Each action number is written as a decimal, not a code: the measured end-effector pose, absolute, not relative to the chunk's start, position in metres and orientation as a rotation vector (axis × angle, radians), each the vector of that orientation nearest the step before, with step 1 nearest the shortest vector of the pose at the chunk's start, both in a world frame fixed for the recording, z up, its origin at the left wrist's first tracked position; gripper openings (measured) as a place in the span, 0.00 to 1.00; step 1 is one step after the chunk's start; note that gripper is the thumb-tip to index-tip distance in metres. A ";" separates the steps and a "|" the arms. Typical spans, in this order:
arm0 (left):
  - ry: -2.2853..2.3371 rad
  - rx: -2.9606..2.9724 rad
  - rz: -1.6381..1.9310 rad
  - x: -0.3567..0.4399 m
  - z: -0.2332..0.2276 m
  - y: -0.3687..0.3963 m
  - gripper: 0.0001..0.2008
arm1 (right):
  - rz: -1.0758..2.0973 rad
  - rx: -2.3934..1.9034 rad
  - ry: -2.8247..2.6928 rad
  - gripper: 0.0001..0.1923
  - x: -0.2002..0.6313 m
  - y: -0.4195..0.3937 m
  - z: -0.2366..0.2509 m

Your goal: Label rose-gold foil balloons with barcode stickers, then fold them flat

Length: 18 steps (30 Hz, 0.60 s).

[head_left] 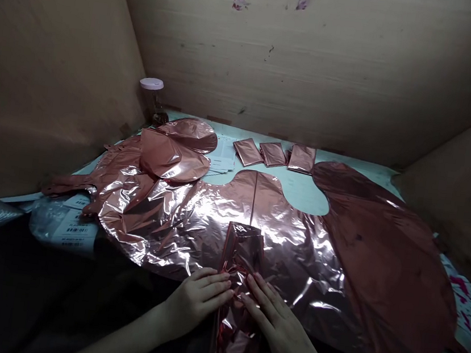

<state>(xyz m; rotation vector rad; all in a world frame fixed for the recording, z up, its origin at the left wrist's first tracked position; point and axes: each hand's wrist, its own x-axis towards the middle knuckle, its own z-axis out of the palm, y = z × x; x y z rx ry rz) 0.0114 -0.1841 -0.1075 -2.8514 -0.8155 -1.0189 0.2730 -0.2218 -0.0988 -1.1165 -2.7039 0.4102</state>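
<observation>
A long folded strip of rose-gold foil balloon (237, 314) runs toward me over the table's front edge. On its left side lies my left hand (197, 300), fingers stretched flat against the foil. My right hand (273, 318) rests on the strip's right side with its fingers extended and slightly spread. Beneath the strip spreads a large flat sheet of unfolded rose-gold foil balloons (295, 247), shiny and wrinkled, covering much of the table. Two rounded foil lobes (177, 158) overlap at its left end.
Small folded foil packets (302, 159) sit in a row near the back wall, beside white paper slips (223, 155). A lidded clear jar (153, 97) stands in the back left corner. Barcode-labelled plastic bags (70, 228) lie at left. Wooden panels (317, 66) enclose the table.
</observation>
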 end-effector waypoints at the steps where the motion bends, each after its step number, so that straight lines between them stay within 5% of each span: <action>1: -0.867 -2.843 -1.096 0.014 -0.108 -0.183 0.11 | 0.411 -1.104 -2.696 0.54 0.273 -0.220 -0.101; 9: -1.584 -2.893 -1.240 0.025 -0.094 -0.181 0.13 | 0.587 -1.131 -2.164 0.18 0.267 -0.193 -0.105; 14: -2.466 -2.515 -1.147 0.047 -0.091 -0.166 0.16 | 0.750 -1.662 -1.588 0.18 0.236 -0.167 -0.100; 18: -2.688 -2.409 -0.913 0.059 -0.085 -0.149 0.16 | 0.352 -1.995 -1.579 0.21 0.214 -0.155 -0.104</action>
